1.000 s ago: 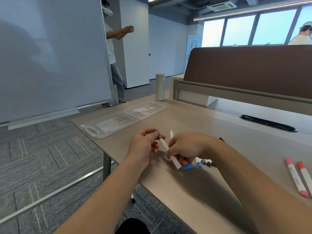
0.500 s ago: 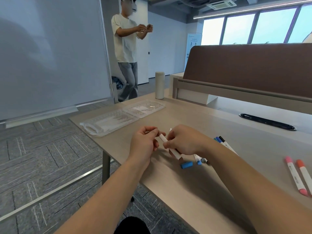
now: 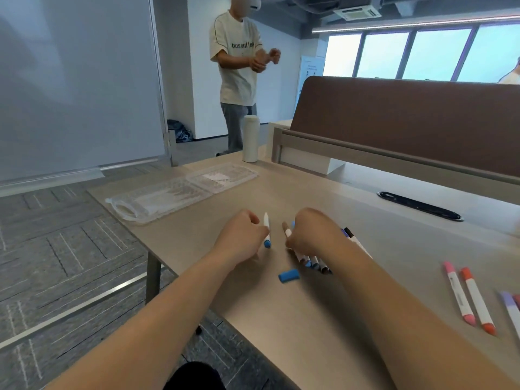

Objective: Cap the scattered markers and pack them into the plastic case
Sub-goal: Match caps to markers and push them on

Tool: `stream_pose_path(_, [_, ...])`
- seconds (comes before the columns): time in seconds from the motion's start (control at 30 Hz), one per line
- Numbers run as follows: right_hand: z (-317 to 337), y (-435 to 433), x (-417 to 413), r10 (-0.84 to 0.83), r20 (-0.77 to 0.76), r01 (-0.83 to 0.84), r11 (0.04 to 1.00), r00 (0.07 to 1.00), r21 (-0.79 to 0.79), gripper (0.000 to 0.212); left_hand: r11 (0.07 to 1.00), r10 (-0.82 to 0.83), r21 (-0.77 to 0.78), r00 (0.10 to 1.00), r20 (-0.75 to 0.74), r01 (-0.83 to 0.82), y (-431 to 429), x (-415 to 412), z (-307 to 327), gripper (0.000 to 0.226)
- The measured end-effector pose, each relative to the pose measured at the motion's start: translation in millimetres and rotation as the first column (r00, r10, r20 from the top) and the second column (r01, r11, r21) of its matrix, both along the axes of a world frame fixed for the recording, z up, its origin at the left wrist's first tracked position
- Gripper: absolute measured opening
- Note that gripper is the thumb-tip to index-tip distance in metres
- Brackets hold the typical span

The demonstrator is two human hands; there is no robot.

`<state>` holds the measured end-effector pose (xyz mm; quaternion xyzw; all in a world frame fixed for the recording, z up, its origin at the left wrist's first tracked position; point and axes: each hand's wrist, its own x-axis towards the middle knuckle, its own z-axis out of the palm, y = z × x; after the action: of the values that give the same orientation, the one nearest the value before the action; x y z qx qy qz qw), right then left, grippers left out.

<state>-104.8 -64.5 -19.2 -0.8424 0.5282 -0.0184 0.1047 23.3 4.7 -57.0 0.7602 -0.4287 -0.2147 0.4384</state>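
While my left hand point(image 3: 242, 235) pinches a white marker point(image 3: 266, 229) between thumb and curled fingers, the marker stands almost upright at the fingertips, white end up and blue end down close to the desk point(image 3: 281, 319). My right hand point(image 3: 312, 235) is clenched round a bundle of markers point(image 3: 311, 261), whose lower ends fan out beneath the palm towards the desk. One brown-tipped marker point(image 3: 287, 230) pokes up out of that grip on the thumb side, near the white marker but apart from it. A loose blue cap point(image 3: 289, 275) lies on its side on the desk, just in front of the bundle's ends and between my forearms. The plastic case point(image 3: 168, 198) lies open and flat near the far left corner, well apart from both hands; I cannot tell what it holds. Off to my right a pink marker point(image 3: 458, 294) and an orange marker point(image 3: 477, 301) lie side by side, with a purple marker point(image 3: 510, 308) at the picture's edge. A black-capped marker point(image 3: 349, 233) shows behind my right wrist. A white bottle point(image 3: 251, 139) stands beyond the case, and a person point(image 3: 237, 66) stands further back.
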Motion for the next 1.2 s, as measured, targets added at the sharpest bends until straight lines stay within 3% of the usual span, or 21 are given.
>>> stream_pose_path(0.17, [-6.9,-9.5,7.8,-0.032,-0.117,0.034,0.999,0.993,0.019,0.013,0.985,-0.028,0.171,0.964,0.265,-0.018,-11.3,-2.6,8.5,0.025])
stream_pose_path(0.33, [-9.0,-15.0,9.2,-0.017,-0.158,0.021,0.999,0.987,0.026,0.010,0.961,-0.058,0.262,0.866,0.497,-0.086,-20.6,-15.9,12.2,0.028])
stream_pose_path(0.53, [-6.4,-13.4,3.7,0.034,-0.147,-0.030,0.999,0.989,0.028,0.013,0.953,-0.052,0.279,0.845,0.532,-0.117,-18.4,-17.1,16.0,0.013])
stream_pose_path(0.63, [2.1,-6.3,-1.8,0.117,-0.128,-0.111,0.992,0.985,0.054,0.019,0.968,-0.044,0.245,0.913,0.405,-0.062,-3.9,-10.6,18.1,0.026])
stream_pose_path(0.8, [27.1,19.6,-16.9,0.307,-0.155,-0.293,0.950,0.939,0.105,0.025,0.994,-0.054,0.099,0.998,-0.021,0.055,28.5,-3.4,13.1,0.024])
stream_pose_path(0.93, [31.7,47.7,-21.2,0.413,-0.316,-0.397,0.910,0.854,0.118,0.030,0.995,-0.104,-0.024,0.960,-0.259,0.101,45.7,-5.5,4.8,0.019])
stream_pose_path(1.07, [23.1,59.2,-13.8,0.411,-0.379,-0.400,0.910,0.829,0.109,0.038,0.979,-0.195,-0.130,0.913,-0.358,0.159,52.9,-8.0,3.2,0.015])
stream_pose_path(1.2, [16.9,58.8,-17.3,0.403,-0.326,-0.405,0.912,0.855,0.067,0.033,0.961,-0.265,-0.185,0.874,-0.406,0.205,56.2,-11.4,4.3,0.012])
